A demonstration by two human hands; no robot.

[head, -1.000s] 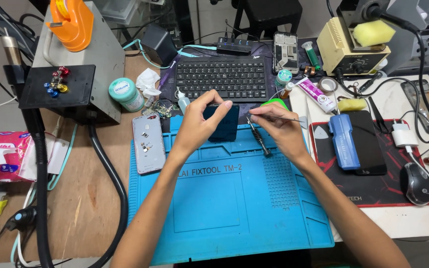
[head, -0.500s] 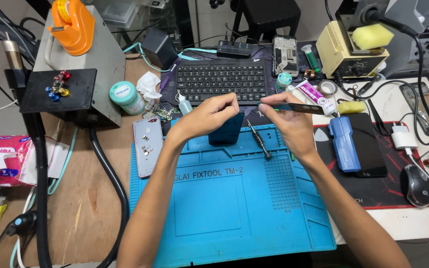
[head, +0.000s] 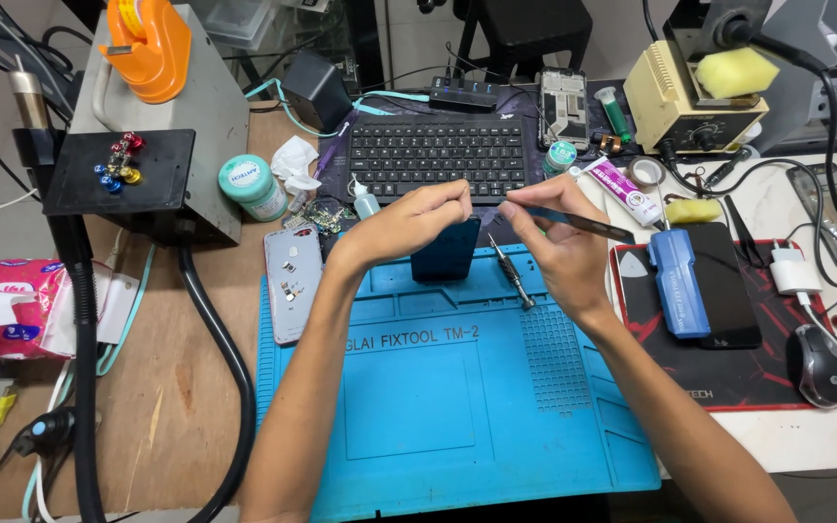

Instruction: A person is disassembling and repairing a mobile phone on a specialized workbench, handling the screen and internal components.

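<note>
My left hand (head: 404,225) grips the top edge of a dark teal phone (head: 446,252), which stands tilted on the far end of the blue work mat (head: 457,407). To its right, my right hand (head: 556,254) pinches a thin dark tool (head: 578,222) whose tip points left toward my left fingertips. The fingertips of both hands nearly meet just in front of the black keyboard (head: 438,157). A small screwdriver (head: 512,273) lies on the mat between my hands.
A silver phone back cover (head: 293,281) lies at the mat's left edge. A blue case (head: 675,283) and a black phone rest on the red pad (head: 728,378) at right. A mouse (head: 819,364), a soldering station (head: 675,97), a green jar (head: 252,186) and a black hose (head: 220,339) stand around.
Both hands have lifted slightly off the mat toward the keyboard. My right hand has brought the thin tool up level, its tip now close to my left fingertips.
</note>
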